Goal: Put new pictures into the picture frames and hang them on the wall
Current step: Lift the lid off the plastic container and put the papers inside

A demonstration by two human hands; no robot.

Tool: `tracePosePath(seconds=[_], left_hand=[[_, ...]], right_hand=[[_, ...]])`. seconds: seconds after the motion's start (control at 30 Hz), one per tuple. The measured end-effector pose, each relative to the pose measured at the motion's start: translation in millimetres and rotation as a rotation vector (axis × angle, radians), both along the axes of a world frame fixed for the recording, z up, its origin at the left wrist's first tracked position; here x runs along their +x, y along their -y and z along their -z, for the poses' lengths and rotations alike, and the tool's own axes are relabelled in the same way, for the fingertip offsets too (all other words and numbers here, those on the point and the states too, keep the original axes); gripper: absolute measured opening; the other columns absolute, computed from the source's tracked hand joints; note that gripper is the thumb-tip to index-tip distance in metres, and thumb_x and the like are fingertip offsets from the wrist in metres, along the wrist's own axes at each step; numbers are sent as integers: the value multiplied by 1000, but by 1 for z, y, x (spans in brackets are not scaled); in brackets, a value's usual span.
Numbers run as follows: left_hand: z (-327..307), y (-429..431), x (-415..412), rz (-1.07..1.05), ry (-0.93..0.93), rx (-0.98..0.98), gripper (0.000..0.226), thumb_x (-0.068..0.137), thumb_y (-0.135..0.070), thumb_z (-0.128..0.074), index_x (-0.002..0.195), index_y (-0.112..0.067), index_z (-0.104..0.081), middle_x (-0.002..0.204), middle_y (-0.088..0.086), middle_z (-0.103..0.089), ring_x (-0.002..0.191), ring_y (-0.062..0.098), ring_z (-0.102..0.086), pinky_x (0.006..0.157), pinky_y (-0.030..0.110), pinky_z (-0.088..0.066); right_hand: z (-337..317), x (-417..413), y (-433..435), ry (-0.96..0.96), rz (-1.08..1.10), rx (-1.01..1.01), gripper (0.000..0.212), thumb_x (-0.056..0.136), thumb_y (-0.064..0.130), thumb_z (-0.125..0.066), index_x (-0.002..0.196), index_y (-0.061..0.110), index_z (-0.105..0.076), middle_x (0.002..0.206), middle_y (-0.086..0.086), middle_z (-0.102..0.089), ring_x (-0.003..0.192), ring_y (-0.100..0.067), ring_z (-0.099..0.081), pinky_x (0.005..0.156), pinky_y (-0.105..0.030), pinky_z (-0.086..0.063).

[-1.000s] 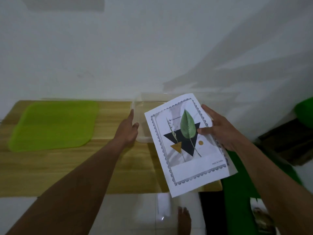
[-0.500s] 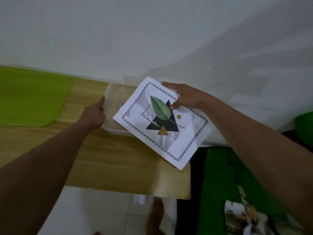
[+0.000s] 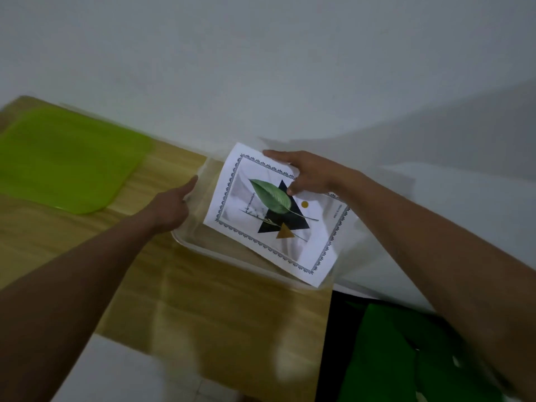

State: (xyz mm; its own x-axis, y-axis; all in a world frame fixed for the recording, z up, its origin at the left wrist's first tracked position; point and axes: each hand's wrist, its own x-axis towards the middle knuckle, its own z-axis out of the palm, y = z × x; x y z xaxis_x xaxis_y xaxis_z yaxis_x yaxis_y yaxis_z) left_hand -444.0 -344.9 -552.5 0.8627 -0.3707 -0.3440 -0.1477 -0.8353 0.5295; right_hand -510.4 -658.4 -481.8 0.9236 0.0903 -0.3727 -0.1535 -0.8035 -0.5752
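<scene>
A white printed picture (image 3: pixel 278 216) with a green leaf, a black triangle and a decorative border lies tilted over a clear plastic tray (image 3: pixel 226 256) at the right end of the wooden table (image 3: pixel 203 314). My right hand (image 3: pixel 310 175) pinches the sheet's far edge, thumb on top near the leaf. My left hand (image 3: pixel 174 207) rests against the tray's left rim, with its fingers on the far side of the rim.
A lime-green mat (image 3: pixel 66 161) lies at the table's far left. The white wall (image 3: pixel 261 68) rises right behind the table. Green fabric (image 3: pixel 406 352) sits on the floor to the right of the table's end.
My right hand has brought the picture down and turned it so that it lies over the clear tray. The left hand stays at the tray's left rim. The view has shifted to the left.
</scene>
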Motion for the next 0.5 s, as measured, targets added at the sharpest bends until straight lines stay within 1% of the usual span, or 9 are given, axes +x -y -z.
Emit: tracePosePath(seconds=[0.07,0.13,0.23,0.37,0.43,0.5], left_hand=[[2,0,1,-8,-16,-3,76,91,-1,-42,153,-38,-18,149,21,-42,115,38,-55,80,28,-40],[2,-2,2,-11,-24,-2,77,91,-1,-43,153,-39,-18,148,21,-43,114,37,-56,80,28,-40],[0,-1,1,-33,-43,-12,77,91,0,-42,152,-40,-20,145,20,-47,105,35,-59,77,29,-45],[-1,0,0,-42,-47,-12,77,91,0,-42,151,-42,-20,143,19,-48,104,32,-59,76,30,-45],[0,-1,1,-45,-52,-10,78,89,0,-42,151,-43,-20,141,19,-50,102,31,-59,76,30,-45],[1,-1,2,-45,-60,-3,79,89,0,-42,151,-43,-20,142,19,-50,107,33,-58,79,30,-46]], right_hand=[[7,5,-2,4,-28,17,105,71,-1,-76,149,50,-28,155,14,-37,136,-13,-42,111,-36,-35],[15,10,-4,-17,-43,32,104,72,-1,-76,150,49,-28,153,13,-40,131,-13,-45,106,-33,-37],[29,13,-8,-32,-69,12,102,74,-1,-75,151,47,-27,151,9,-43,125,-15,-48,97,-30,-38],[47,14,-15,-43,-129,-89,100,78,3,-75,152,46,-23,157,5,-34,136,-20,-40,97,-25,-34],[55,16,-17,-49,-139,-121,100,80,4,-75,152,48,-21,158,2,-33,138,-23,-39,97,-26,-36],[62,19,-19,-37,-131,-129,101,81,6,-76,151,50,-19,158,1,-34,137,-24,-41,98,-29,-39]])
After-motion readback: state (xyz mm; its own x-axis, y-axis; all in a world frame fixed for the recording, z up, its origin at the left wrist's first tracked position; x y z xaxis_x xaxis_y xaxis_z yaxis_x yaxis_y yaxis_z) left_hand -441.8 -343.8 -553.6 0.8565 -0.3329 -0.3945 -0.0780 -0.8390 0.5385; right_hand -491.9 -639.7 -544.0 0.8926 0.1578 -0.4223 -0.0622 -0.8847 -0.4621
